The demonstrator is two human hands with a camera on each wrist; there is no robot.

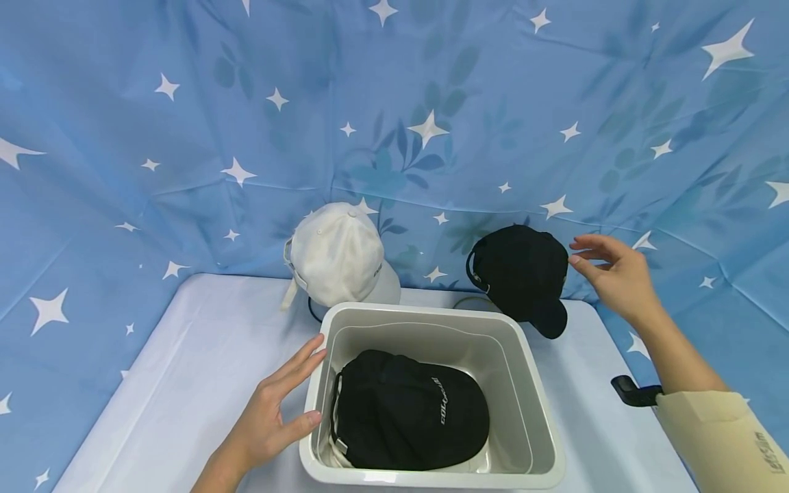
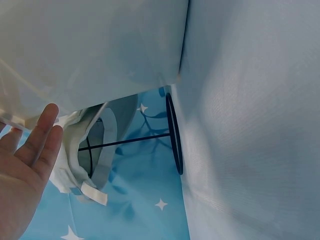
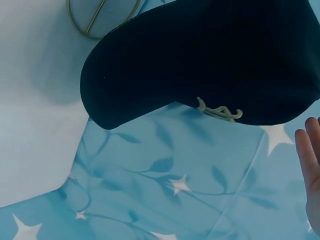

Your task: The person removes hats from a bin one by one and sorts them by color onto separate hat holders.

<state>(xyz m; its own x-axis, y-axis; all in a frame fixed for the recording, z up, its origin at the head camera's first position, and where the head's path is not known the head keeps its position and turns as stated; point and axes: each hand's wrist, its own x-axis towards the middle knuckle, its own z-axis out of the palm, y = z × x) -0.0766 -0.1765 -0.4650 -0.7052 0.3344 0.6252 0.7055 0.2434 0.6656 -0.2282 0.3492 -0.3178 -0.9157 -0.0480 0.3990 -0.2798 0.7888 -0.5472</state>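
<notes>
A black cap (image 1: 520, 274) sits high on a stand at the back right, its brim tilted down toward the front. My right hand (image 1: 616, 277) is just right of its crown, fingers loosely bent and nothing between them. In the right wrist view, the fingertips (image 3: 311, 132) are close to the crown; whether they touch it I cannot tell. At the left wall of a light grey plastic bin (image 1: 425, 313), my left hand (image 1: 268, 414) spreads its fingers against the rim. Inside the bin lies another black cap (image 1: 407, 411) with white lettering, over something pale mostly hidden.
A white cap (image 1: 335, 253) hangs on a black wire stand (image 2: 172, 134) behind the bin's left corner. The black cap's thin stand (image 3: 94, 18) shows its round base on the white table (image 1: 166, 383). Blue star-patterned cloth (image 1: 394, 103) hangs behind the table.
</notes>
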